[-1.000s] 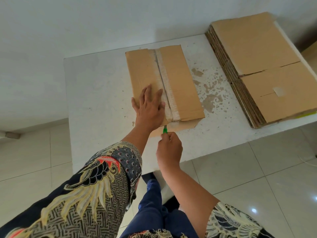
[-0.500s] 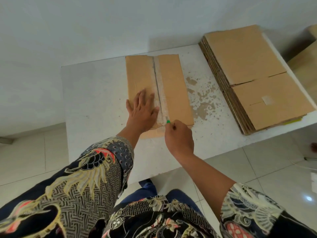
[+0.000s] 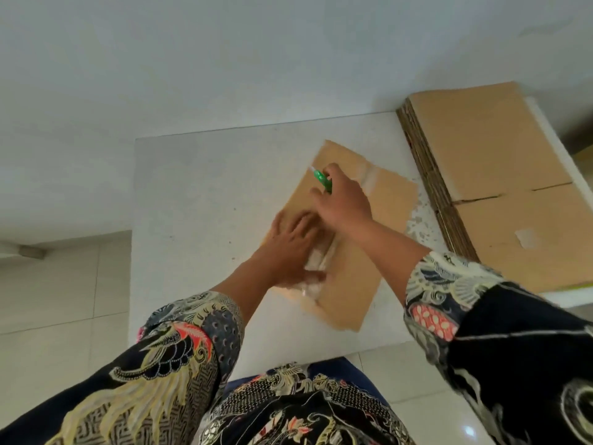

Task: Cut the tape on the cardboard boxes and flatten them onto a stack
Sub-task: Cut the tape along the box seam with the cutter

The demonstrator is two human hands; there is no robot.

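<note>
Cardboard box (image 3: 349,252): flat, matte brown, mid-table, I see glossy tape (image 3: 316,268) down its seam.
Left hand (image 3: 288,248): fingers spread, pressing it.
Right hand (image 3: 345,200): gripping green plastic cutter (image 3: 322,179) at far end.
Stack (image 3: 500,187): corrugated sheets, right.

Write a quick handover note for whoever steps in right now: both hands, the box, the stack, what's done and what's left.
Left hand: flat, pressing the box onto the table.
Right hand: grips the green cutter, reached toward the box's far end.
Stack of flattened boxes: on the table, right of the box.
Done: several boxes stacked.
Left: finish this box's tape seam, flatten it, add it to the stack.
</note>
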